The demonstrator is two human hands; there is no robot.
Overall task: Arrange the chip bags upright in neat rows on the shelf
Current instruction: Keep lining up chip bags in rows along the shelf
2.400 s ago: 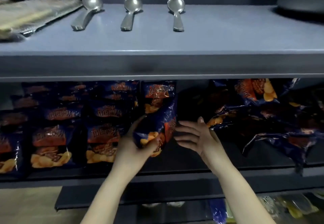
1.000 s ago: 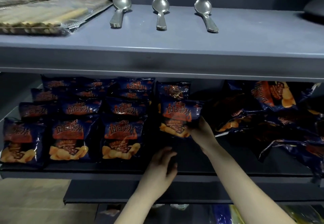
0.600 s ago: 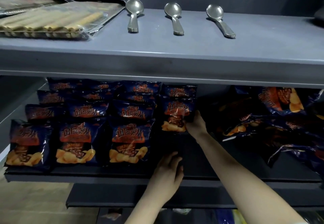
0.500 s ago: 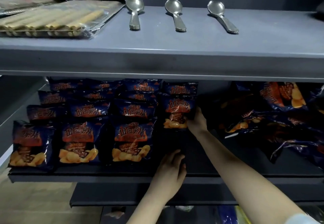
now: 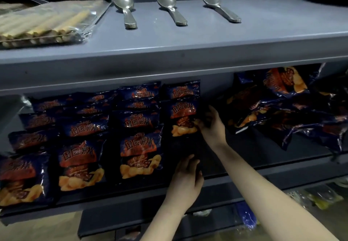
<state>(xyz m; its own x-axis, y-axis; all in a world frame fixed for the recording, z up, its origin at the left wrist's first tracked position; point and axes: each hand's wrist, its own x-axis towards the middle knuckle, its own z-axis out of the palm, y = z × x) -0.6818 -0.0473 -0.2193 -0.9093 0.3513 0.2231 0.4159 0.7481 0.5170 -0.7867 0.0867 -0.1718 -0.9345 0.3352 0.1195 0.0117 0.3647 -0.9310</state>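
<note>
Right hand (image 5: pixel 212 125) is pinching chip bag (image 5: pixel 183 118) by its right edge; it probably needs squaring upright, flush beside neat rows (image 5: pixel 139 146). Left hand (image 5: pixel 185 176) is resting loose, holding nothing, on shelf (image 5: pixel 244 156).

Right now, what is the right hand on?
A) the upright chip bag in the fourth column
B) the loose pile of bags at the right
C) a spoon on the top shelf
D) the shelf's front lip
A: the right hand grips the right edge of the upright chip bag, left of the loose pile.
</note>
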